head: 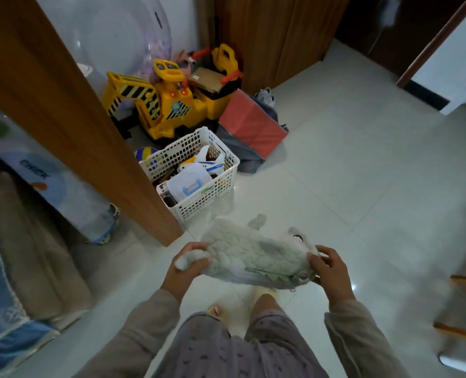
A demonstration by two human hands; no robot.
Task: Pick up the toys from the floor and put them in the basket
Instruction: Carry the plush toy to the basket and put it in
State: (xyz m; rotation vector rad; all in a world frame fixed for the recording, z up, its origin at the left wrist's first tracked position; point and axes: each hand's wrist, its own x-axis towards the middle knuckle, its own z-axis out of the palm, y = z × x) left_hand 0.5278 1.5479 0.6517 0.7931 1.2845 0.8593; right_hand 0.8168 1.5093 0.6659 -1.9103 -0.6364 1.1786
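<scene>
I hold a pale green and white plush toy in both hands, lying sideways above the floor in front of me. My left hand grips its tail end, and my right hand grips its head end. Beyond the plush, a white lattice basket stands on the floor beside a door frame. Inside it lie a white toy plane, a clear plastic box with a blue latch and other small toys. The plush hangs just short of the basket's near corner.
A wooden door frame stands left of the basket. Behind the basket are a yellow ride-on excavator, a small ball and a pink bag. Pale tiled floor stretches to the right. Bedding lies at far left.
</scene>
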